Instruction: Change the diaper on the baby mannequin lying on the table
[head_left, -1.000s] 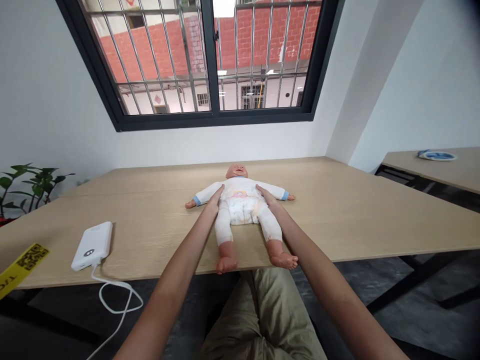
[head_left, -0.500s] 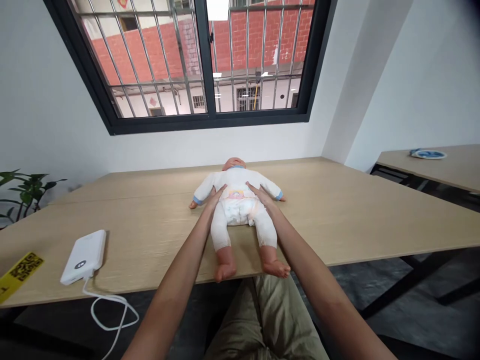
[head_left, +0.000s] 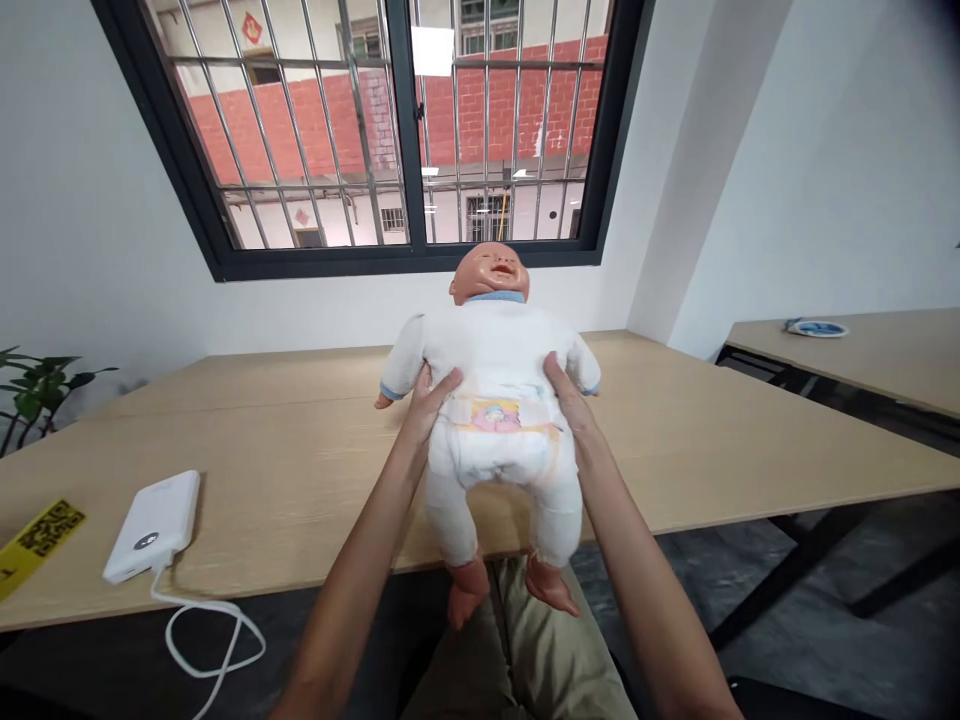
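Note:
A baby doll [head_left: 491, 345] in a white outfit with blue collar and cuffs faces me, lifted and tilted upright over the front part of the table. A diaper [head_left: 499, 445] with a colourful printed waistband is around its hips. My left hand [head_left: 433, 400] grips one side of the torso, its thumb on the front. On the opposite side my right hand [head_left: 571, 400] clasps the waist in the same way. The fingers behind the doll's back are hidden. Its bare feet hang at the table's front edge, above my lap.
A white power bank [head_left: 154, 525] with a white cable [head_left: 214, 665] lies at the left of the wooden table [head_left: 285, 470], near a yellow QR-code label [head_left: 41, 540]. A plant [head_left: 45, 390] stands at far left. Behind is a barred window [head_left: 412, 262]; another table [head_left: 885, 355] is at right.
The doll lay on its back on the table; both hands have raised its upper body and brought it up and toward me. Its face now shows. The camera view has tilted up slightly.

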